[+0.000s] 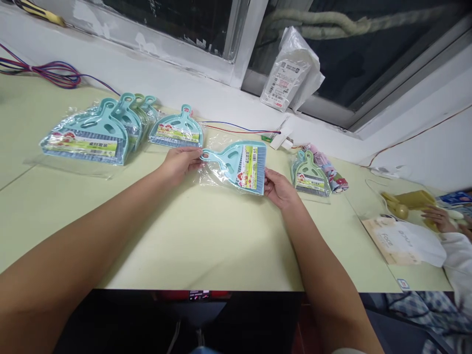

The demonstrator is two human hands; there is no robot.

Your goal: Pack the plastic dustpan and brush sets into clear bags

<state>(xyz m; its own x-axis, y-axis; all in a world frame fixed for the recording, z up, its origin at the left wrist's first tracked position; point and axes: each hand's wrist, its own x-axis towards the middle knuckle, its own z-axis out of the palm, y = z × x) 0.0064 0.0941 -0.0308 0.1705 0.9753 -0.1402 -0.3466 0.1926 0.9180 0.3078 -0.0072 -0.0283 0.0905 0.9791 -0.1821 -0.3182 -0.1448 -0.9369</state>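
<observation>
Between my hands is a light-blue dustpan and brush set (pixel 233 164) in a clear plastic bag, turned sideways with its bristles to the right. My left hand (pixel 181 164) pinches its looped handle end. The bristle edge is gripped by my right hand (pixel 279 188), whose fingertips are partly hidden behind it. Just behind my left hand lies another bagged blue set (pixel 177 130). Farther left, several bagged sets overlap, with a blue set (pixel 90 135) in front. A green set (pixel 311 177) rests to the right of my right hand.
A colourful cloth bundle (pixel 326 167) lies beside the green set. Coiled wires (pixel 55 73) are at the back left of the table (pixel 206 241). A bagged white box (pixel 285 76) stands on the window sill. At far right, another person's hand (pixel 438 216) is near a yellow object (pixel 415 199).
</observation>
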